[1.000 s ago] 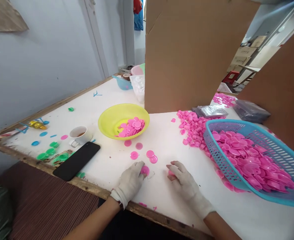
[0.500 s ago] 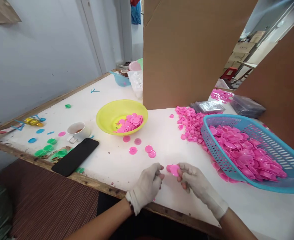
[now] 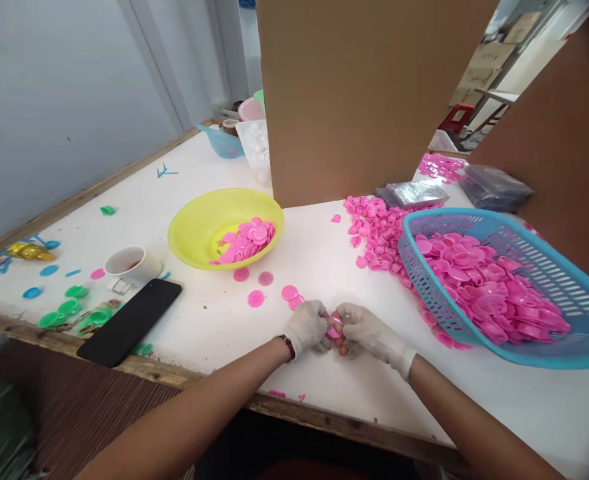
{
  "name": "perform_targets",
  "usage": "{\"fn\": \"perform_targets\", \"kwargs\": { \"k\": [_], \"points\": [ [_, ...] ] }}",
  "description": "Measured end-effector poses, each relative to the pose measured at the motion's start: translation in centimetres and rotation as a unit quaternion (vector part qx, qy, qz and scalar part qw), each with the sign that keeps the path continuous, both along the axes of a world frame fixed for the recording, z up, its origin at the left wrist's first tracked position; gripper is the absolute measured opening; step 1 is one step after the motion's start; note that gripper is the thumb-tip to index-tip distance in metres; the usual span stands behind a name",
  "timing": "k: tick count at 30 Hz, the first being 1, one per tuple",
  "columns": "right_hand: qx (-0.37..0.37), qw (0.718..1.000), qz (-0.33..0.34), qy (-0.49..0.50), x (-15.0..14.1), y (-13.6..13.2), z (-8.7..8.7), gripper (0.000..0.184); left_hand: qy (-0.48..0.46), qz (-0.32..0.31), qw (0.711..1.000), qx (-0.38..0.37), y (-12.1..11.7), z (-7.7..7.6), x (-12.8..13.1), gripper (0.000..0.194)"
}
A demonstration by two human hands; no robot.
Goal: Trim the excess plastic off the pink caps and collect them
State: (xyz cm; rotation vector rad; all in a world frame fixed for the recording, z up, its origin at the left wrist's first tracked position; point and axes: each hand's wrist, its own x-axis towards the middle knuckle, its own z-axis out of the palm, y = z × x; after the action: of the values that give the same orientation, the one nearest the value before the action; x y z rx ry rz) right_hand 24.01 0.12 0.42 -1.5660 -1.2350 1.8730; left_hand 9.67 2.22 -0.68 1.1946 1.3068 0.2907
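Both my hands wear white gloves and meet over the white table (image 3: pixel 324 267) near its front edge. My left hand (image 3: pixel 307 327) and my right hand (image 3: pixel 361 330) are closed together on a small pink plastic cap (image 3: pixel 333 328), which shows between the fingertips. Several loose pink discs (image 3: pixel 289 292) lie just beyond my hands. A yellow bowl (image 3: pixel 199 223) with pink discs sits further back on the left. A blue basket (image 3: pixel 569 287) heaped with pink caps stands tilted at the right, with a pile of pink pieces (image 3: pixel 377 233) beside it.
A black phone (image 3: pixel 130 321) and a white cup (image 3: pixel 129 265) lie at the left front, among green and blue caps (image 3: pixel 67 310). A tall cardboard box (image 3: pixel 364 93) stands behind the bowl. Plastic bags (image 3: pixel 411 195) and small containers (image 3: pixel 251 137) sit at the back.
My hands have come together from apart and moved forward, both now closed on the pink piece. The view has shifted, so everything sits further left in the picture.
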Motion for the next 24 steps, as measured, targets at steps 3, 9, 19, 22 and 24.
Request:
{"fn": "perform_targets", "kwargs": {
  "k": [3, 9, 19, 22, 24],
  "points": [
    [0.022, 0.999, -0.019, -0.024, -0.1, 0.8, 0.4, 0.028, -0.001, -0.004, 1.000, 0.004, 0.7, 0.6, 0.3, 0.012],
    [-0.046, 0.996, 0.038, 0.066, 0.5, -0.2, 1.2, 0.035, -0.046, -0.039, 0.998, -0.032, -0.5, 0.9, -1.1, 0.018],
    [-0.053, 0.998, 0.035, 0.005, -0.7, -0.9, 0.2, 0.019, -0.014, -0.040, 0.999, 0.010, -2.1, 0.5, -1.0, 0.015],
    [-0.021, 0.999, 0.024, -0.011, -1.1, -0.9, -0.3, 0.012, -0.033, -0.071, 0.997, 0.024, -1.9, 0.5, -1.3, 0.025],
    [0.013, 1.000, 0.012, -0.021, -1.4, -0.9, -0.7, 0.009, -0.011, -0.077, 0.996, 0.044, -1.8, 0.5, -1.2, 0.027]
  ]
}}
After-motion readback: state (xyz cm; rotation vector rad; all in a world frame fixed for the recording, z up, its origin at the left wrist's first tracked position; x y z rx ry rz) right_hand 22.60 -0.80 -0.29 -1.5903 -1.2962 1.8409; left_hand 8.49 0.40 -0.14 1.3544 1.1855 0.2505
